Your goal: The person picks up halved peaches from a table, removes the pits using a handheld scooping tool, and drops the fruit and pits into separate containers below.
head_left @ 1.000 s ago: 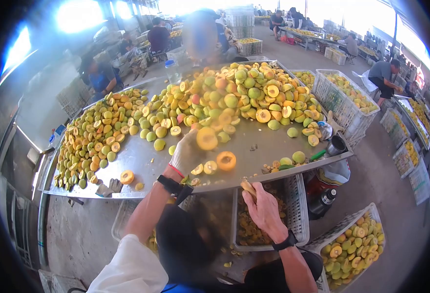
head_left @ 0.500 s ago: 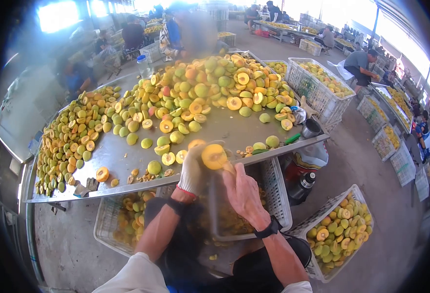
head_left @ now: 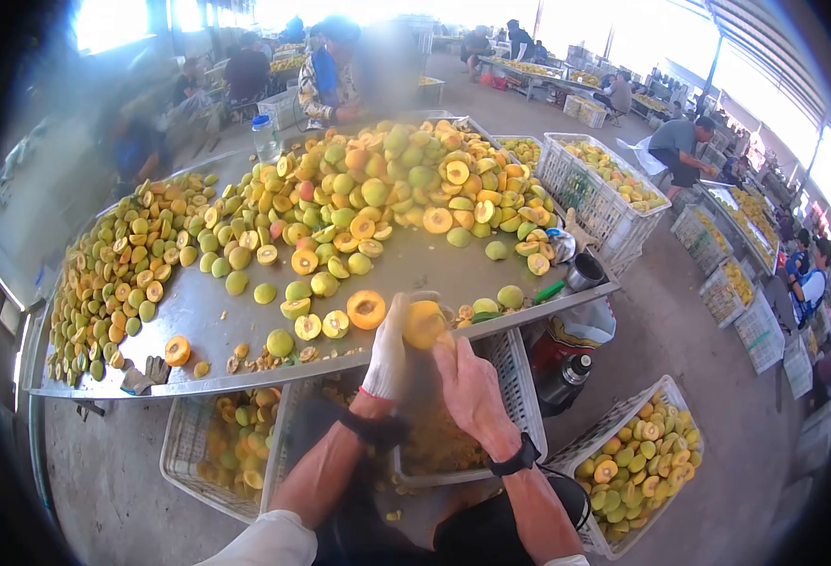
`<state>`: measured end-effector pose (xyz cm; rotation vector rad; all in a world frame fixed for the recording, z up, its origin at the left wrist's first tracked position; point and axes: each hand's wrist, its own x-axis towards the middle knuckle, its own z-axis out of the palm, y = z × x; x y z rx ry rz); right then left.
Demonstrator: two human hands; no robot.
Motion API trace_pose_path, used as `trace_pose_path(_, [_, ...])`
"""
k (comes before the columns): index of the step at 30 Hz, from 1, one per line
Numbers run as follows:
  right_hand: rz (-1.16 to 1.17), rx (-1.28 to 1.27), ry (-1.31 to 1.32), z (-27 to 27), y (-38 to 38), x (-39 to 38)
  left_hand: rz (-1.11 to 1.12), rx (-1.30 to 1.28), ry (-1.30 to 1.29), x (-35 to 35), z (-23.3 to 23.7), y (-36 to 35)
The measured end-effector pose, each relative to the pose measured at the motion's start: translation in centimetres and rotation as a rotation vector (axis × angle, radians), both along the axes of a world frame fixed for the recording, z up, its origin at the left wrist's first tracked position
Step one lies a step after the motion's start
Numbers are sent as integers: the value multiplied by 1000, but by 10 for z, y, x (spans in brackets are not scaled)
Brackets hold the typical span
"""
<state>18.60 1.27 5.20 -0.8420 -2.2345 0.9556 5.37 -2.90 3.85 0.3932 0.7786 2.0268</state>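
Observation:
My left hand (head_left: 392, 354), in a white glove, closes around a yellow peach half (head_left: 425, 324) at the near edge of the metal table (head_left: 415, 264). My bare right hand (head_left: 472, 387) is pinched shut against the lower right of that half. Whatever its fingers grip is hidden or too small to name. Just left of the glove lies another peach half (head_left: 366, 309), its orange cut face up. Below my hands, a white crate (head_left: 519, 387) stands under the table edge, partly hidden by my arms.
A big peach pile (head_left: 396, 174) covers the table's far side. Toward the right edge lie a green-handled tool (head_left: 549, 291) and a metal cup (head_left: 585, 272). A thermos (head_left: 566, 377) and a full crate (head_left: 637, 472) stand at right. A person (head_left: 330, 80) sits across the table.
The camera view has shifted, so the table appears lower and further left. The peach half in my left hand has turned, and its cut face shows less clearly. Both hands remain together.

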Motion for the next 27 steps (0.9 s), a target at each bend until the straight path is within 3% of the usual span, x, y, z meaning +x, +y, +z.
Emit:
trace_pose_path(7, [15,-132,50,-3,-5,-2,119,-101,226,15,10,-6])
trace_pose_path(10, [-5,0,225,-19,-8,-13,211,-143,316,19,7,-5])
trace_pose_path(13, [14,-53,247,-24,-11,-16,284,-127,317,18,-4,0])
trace_pose_path(20, [61,-21,261,-27,-15,-16,286,-84,263,16,-15,1])
trace_pose_path(27, [87,-3,171,-25,-13,-8,324,-97,509,20,0,-5])
